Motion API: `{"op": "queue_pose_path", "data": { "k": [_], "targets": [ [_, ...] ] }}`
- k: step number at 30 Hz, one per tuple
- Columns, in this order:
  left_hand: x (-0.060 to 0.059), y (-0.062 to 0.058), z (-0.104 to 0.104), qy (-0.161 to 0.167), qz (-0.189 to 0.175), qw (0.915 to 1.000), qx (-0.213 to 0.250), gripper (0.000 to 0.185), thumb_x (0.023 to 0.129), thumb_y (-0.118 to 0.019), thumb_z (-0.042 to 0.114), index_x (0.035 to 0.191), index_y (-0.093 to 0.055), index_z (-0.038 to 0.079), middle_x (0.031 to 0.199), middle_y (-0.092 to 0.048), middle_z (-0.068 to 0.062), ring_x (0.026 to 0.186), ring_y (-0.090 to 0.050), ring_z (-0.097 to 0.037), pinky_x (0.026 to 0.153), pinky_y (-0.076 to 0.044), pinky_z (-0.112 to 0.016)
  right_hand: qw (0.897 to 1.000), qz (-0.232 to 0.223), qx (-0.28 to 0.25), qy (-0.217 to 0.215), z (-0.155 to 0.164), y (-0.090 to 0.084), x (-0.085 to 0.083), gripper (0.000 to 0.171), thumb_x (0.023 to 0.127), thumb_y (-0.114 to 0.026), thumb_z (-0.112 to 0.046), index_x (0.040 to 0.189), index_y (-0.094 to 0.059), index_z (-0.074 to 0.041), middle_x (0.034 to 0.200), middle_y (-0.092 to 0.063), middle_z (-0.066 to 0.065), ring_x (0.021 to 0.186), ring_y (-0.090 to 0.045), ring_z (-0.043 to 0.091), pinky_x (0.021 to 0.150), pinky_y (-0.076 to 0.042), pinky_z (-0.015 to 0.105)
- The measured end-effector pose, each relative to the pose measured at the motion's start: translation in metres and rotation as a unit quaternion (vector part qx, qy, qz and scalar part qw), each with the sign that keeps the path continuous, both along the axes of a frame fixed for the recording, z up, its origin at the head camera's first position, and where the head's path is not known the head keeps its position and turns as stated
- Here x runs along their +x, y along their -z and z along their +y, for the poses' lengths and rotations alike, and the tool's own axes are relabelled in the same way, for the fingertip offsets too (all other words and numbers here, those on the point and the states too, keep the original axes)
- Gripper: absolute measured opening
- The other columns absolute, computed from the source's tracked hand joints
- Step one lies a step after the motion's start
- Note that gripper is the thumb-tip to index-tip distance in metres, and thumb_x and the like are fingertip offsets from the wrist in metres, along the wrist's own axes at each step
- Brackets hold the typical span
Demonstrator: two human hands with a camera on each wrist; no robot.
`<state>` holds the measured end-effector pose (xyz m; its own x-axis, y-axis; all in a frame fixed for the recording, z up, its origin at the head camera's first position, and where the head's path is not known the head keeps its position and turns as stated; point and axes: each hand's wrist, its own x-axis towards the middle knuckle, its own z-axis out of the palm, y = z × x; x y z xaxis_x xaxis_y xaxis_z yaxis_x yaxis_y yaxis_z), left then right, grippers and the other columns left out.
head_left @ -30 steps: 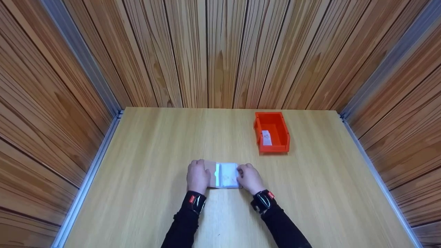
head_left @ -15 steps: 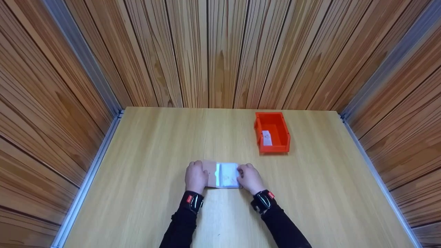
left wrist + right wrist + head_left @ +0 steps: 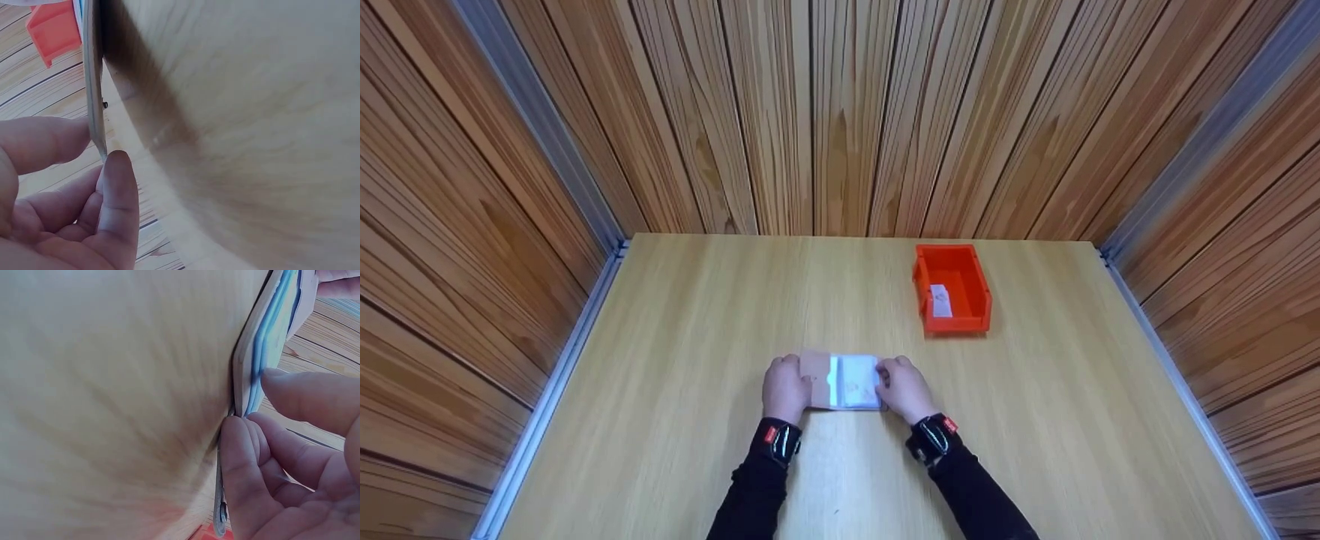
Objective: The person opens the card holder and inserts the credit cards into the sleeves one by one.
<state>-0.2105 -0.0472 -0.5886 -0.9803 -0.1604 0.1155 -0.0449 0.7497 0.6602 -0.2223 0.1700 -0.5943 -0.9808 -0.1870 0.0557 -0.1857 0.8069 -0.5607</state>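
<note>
While my left hand (image 3: 786,388) and right hand (image 3: 905,388) pinch the flat packet (image 3: 844,381), nothing more has reached the orange bin (image 3: 952,289) at one o'clock.

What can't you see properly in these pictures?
- The white label in the orange bin: print too small, head view.
- The flat packet: its ends are covered by the left hand and right hand.
- The packet's face: both wrist views show only its edge.
</note>
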Motion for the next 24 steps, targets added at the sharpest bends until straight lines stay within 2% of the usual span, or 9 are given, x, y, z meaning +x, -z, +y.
{"op": "queue_pose_path", "data": {
  "k": [7,14,24],
  "targets": [
    [0.001,0.005,-0.002,0.006,0.002,1.0000,-0.004,0.025,0.078,-0.072,0.000,0.100,-0.067,-0.010,0.089,-0.063,-0.021,0.085,-0.062,-0.039,0.077,-0.049,-0.049,1.000,0.003,0.001,0.000,0.000,0.001,0.000,0.029,0.080,-0.073,-0.002,0.108,-0.067,0.005,0.095,-0.057,0.012,0.082,-0.058,0.024,0.078,-0.050,0.042],
    [0.002,0.009,-0.003,0.003,0.007,0.9999,0.011,0.026,0.075,-0.072,-0.001,0.098,-0.067,-0.010,0.086,-0.061,-0.019,0.083,-0.061,-0.037,0.075,-0.049,-0.049,1.000,0.016,0.003,-0.006,0.000,0.002,0.000,0.028,0.079,-0.073,0.000,0.105,-0.067,0.004,0.092,-0.056,0.011,0.079,-0.057,0.023,0.075,-0.050,0.041],
    [0.000,0.012,-0.001,-0.003,0.008,0.9999,0.008,0.026,0.074,-0.071,-0.002,0.098,-0.066,-0.011,0.085,-0.060,-0.019,0.081,-0.061,-0.037,0.073,-0.049,-0.049,1.000,-0.015,0.001,0.008,-0.001,0.001,-0.001,0.028,0.081,-0.073,-0.002,0.108,-0.067,0.003,0.093,-0.056,0.009,0.082,-0.056,0.022,0.076,-0.049,0.040]
  ]
}}
